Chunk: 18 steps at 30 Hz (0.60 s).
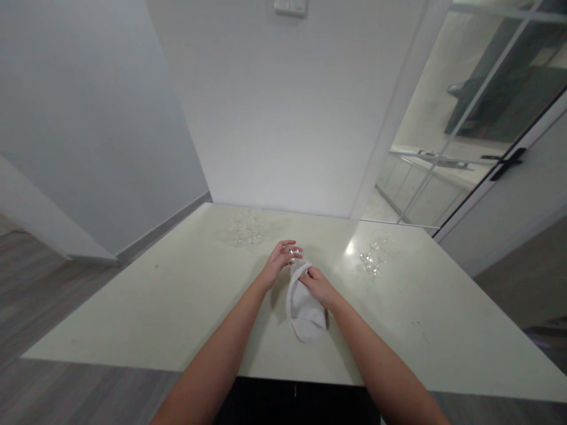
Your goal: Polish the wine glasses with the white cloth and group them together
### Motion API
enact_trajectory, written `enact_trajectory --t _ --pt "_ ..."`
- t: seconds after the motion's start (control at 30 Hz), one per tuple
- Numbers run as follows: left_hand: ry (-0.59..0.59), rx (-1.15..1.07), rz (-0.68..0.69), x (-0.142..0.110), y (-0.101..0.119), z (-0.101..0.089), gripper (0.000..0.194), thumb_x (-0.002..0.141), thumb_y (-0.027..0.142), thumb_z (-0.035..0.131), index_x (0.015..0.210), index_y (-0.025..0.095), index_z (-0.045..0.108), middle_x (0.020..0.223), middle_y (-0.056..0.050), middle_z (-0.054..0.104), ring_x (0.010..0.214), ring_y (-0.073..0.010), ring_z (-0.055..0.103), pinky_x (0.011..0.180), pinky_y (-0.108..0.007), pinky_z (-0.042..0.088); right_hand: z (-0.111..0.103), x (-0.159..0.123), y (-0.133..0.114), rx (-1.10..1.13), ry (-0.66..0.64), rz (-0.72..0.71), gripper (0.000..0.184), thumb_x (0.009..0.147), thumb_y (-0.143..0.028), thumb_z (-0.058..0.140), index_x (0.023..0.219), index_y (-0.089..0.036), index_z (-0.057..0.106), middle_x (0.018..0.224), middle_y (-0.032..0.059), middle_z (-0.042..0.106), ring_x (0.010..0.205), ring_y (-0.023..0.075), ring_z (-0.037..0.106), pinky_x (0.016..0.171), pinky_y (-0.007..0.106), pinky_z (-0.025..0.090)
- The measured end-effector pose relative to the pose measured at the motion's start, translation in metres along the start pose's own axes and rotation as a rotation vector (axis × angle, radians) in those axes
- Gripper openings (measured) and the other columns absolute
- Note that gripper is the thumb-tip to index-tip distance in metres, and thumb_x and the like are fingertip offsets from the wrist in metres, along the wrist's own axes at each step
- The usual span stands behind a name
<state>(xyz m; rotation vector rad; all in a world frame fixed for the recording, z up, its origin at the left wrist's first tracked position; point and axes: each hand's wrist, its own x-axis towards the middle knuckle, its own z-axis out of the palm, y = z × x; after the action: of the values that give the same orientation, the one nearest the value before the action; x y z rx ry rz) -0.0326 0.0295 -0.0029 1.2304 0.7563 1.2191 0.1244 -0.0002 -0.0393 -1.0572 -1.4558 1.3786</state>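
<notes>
Looks like a room in a home, though possibly an office: plain pale walls point(283, 118), grey skirting board point(163, 229), grey wood-look floor point(39, 283), white-framed glass panes point(410, 177), and a white door point(509, 224) with a black lever handle point(507, 163).

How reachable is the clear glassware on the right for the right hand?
Probably yes: nothing visible blocks the right hand from that clear glassware, but it may first have to release the white cloth.

Two hands point(278, 261) point(318, 286), one cloth point(306, 313), one table point(177, 301), two clear glassware clusters point(248, 229) point(373, 258), one separate glass piece point(293, 252)
</notes>
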Motion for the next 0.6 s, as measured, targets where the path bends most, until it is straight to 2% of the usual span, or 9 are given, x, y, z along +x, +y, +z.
enact_trajectory --t 0.1,0.2,0.3,0.43,0.6 --pt "-0.026 -0.025 -0.004 -0.0005 0.0011 -0.0006 0.044 0.076 0.038 0.063 0.115 0.021 0.050 0.114 -0.010 0.063 0.094 -0.0184 0.063 0.076 -0.029 0.044 0.0004 0.0000 0.0004 -0.001 0.005 0.000 0.026 0.077 -0.042 0.062 0.083 -0.017 0.063 0.077 -0.0002 0.060 0.073 0.0152 0.051 0.073 0.028 0.041" --pt "0.012 0.029 -0.007 -0.0012 0.0020 0.0016 0.044 0.076 0.039 0.064 0.114 0.021 0.051 0.114 -0.009 0.063 0.092 -0.0174 0.063 0.075 -0.028 0.044 0.0004 -0.0003 0.0010 0.005 -0.006 -0.002 0.026 0.077 -0.042 0.062 0.084 -0.017 0.063 0.077 -0.0004 0.060 0.073 0.0150 0.051 0.072 0.028 0.040" --pt "0.037 0.062 -0.006 -0.0024 0.0030 0.0048 0.046 0.074 0.038 0.067 0.113 0.019 0.051 0.107 -0.007 0.063 0.088 -0.0163 0.062 0.077 -0.028 0.045 0.0000 -0.0003 0.0013 0.009 -0.012 0.000 0.028 0.077 -0.043 0.062 0.086 -0.017 0.063 0.077 -0.0004 0.060 0.072 0.0149 0.051 0.070 0.027 0.040" --pt "0.012 0.053 0.005 -0.0040 0.0045 0.0071 0.047 0.072 0.037 0.070 0.111 0.018 0.052 0.095 -0.004 0.064 0.081 -0.0150 0.062 0.079 -0.030 0.045 -0.0001 0.0001 0.0014 0.006 -0.012 -0.010 0.028 0.077 -0.044 0.062 0.086 -0.017 0.062 0.077 -0.0004 0.059 0.073 0.0150 0.051 0.070 0.027 0.039" --pt "-0.006 0.058 0.015 -0.0037 0.0033 0.0067 0.048 0.070 0.036 0.073 0.109 0.017 0.052 0.093 -0.004 0.063 0.080 -0.0147 0.062 0.080 -0.030 0.046 0.0003 -0.0001 -0.0002 -0.003 -0.004 0.001 0.031 0.077 -0.046 0.062 0.086 -0.016 0.062 0.077 -0.0001 0.059 0.071 0.0143 0.050 0.068 0.026 0.038"
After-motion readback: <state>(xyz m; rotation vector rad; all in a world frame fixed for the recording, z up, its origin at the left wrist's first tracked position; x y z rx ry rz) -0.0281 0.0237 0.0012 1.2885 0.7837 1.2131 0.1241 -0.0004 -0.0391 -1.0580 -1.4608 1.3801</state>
